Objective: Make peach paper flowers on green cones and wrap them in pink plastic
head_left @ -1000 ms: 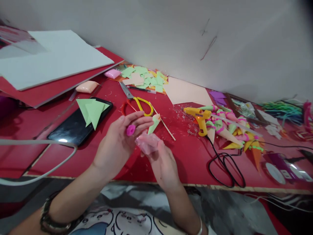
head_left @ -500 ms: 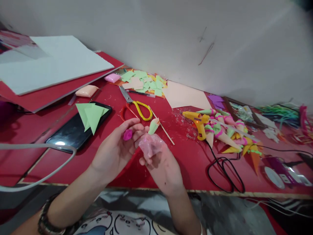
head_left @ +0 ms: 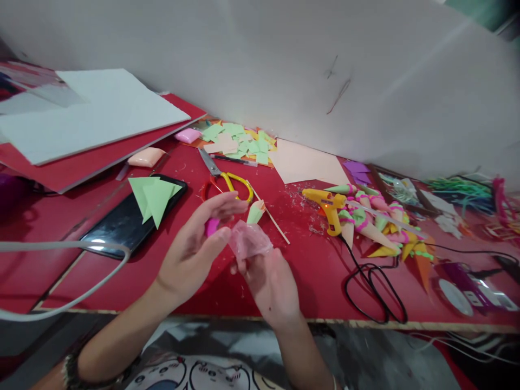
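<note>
My left hand (head_left: 194, 254) has its fingers stretched out and its thumb apart, close to the left side of a crumpled pink plastic wrapper (head_left: 249, 242). In the gap between thumb and fingers shows a magenta lump (head_left: 212, 226); I cannot tell if the hand touches it. My right hand (head_left: 273, 290) holds the wrapper from below, its fingers partly hidden behind it. Just beyond the wrapper is a small pale-green cone (head_left: 255, 213) with a peach top. Scissors (head_left: 238, 184) with yellow and red handles lie past my left fingertips, beside a thin stick (head_left: 273, 219).
A yellow glue gun (head_left: 328, 206) with a looped black cord rests on the red table (head_left: 320, 281) near a pile of decorated paper cones (head_left: 377, 222). Left are a phone (head_left: 122, 233) under green paper triangles (head_left: 156, 197), and a white board (head_left: 117, 119). Paper pieces (head_left: 244, 141) lie behind.
My left thumb has come forward and the left fingers have straightened, covering part of the magenta lump. The wrapper has spread slightly in my right hand. The view has tilted a little.
</note>
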A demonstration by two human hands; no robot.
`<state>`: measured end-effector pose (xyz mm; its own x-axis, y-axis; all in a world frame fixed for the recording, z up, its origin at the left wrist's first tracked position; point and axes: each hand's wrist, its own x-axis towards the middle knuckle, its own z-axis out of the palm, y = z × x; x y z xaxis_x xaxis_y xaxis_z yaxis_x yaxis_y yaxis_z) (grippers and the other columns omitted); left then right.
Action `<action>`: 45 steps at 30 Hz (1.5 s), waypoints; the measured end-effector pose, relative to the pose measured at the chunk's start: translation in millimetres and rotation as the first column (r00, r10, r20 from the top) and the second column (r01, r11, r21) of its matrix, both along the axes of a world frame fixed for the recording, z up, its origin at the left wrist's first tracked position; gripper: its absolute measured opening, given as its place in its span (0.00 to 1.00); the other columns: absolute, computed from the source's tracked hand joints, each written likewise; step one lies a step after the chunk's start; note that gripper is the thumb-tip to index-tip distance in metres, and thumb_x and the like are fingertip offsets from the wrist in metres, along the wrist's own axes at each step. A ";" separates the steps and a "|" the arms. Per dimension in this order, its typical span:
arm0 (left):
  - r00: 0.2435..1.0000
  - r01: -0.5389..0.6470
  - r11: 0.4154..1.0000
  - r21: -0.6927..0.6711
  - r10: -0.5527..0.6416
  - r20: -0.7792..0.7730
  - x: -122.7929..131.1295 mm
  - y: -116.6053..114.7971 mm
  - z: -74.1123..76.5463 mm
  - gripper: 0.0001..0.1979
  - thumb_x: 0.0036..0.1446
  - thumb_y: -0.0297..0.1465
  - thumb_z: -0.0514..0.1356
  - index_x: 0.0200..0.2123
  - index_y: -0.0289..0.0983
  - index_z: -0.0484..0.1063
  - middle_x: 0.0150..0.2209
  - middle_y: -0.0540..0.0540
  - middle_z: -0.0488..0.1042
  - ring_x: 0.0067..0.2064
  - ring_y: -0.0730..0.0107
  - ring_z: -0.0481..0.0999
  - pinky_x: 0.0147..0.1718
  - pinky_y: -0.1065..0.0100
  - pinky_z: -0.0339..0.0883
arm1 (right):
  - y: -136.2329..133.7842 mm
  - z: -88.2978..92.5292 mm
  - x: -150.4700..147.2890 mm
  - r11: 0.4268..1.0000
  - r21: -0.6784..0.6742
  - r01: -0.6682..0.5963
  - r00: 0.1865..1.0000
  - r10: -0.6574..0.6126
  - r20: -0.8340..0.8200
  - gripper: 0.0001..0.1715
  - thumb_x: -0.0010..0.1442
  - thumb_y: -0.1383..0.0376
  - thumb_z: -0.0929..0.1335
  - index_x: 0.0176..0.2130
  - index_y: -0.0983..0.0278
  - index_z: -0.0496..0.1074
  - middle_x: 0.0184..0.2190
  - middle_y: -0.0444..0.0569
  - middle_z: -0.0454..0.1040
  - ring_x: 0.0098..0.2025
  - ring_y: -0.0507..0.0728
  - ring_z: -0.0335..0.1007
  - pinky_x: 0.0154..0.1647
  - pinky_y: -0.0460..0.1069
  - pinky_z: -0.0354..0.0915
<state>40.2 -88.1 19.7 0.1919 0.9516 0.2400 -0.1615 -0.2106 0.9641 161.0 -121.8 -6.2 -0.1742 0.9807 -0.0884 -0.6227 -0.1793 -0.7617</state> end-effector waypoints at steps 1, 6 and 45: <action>0.997 0.057 0.998 -0.003 -0.057 0.058 2.5 -2.4 -1.0 0.19 0.58 0.35 0.49 0.53 0.39 0.58 0.51 0.44 0.64 0.54 0.64 0.60 0.52 0.67 0.54 | -1.8 -0.5 -1.0 0.995 0.092 0.036 0.990 -0.048 0.133 0.21 0.55 0.53 0.61 0.46 0.57 0.68 0.38 0.47 0.70 0.35 0.53 0.64 0.43 0.50 0.62; 0.982 0.150 0.988 0.041 -0.153 0.108 13.0 -11.1 -7.0 0.24 0.58 0.38 0.48 0.58 0.39 0.51 0.58 0.46 0.56 0.59 0.63 0.51 0.57 0.65 0.46 | -9.6 -2.1 0.3 0.864 0.498 -0.077 0.686 -0.316 0.655 0.32 0.48 0.67 0.67 0.54 0.55 0.60 0.52 0.47 0.62 0.56 0.58 0.51 0.57 0.53 0.48; 0.986 0.162 0.987 0.023 -0.162 0.039 9.3 -14.6 -5.6 0.19 0.60 0.37 0.43 0.54 0.40 0.55 0.51 0.44 0.63 0.54 0.63 0.60 0.53 0.63 0.52 | -5.4 9.2 -16.2 0.952 -0.100 0.290 0.957 -0.289 0.030 0.02 0.47 0.68 0.70 0.27 0.63 0.72 0.26 0.40 0.72 0.31 0.47 0.66 0.37 0.43 0.62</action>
